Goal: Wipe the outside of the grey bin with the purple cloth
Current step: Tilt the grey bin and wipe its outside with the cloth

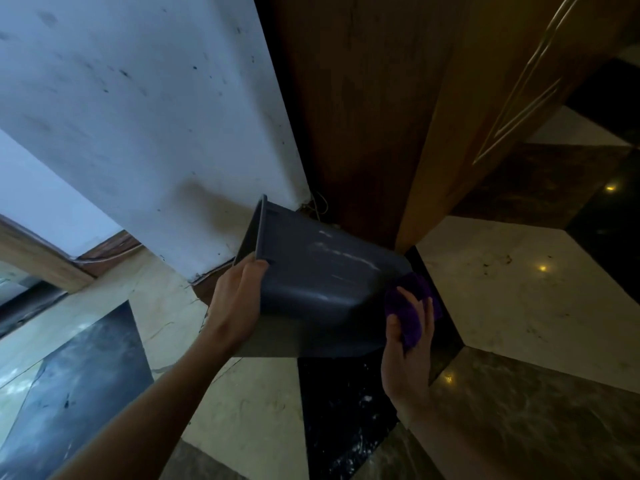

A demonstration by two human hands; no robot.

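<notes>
Tipped grey bin [322,289] in left hand [235,303], purple cloth [412,306] seemingly against its base.

Setting: indoor room or hallway, likely residential, though you cannot tell for certain. You stand on a polished marble floor [519,289] patterned in cream, black and brown, beside a scuffed white wall [138,116] and a panelled wooden door [485,98].
</notes>
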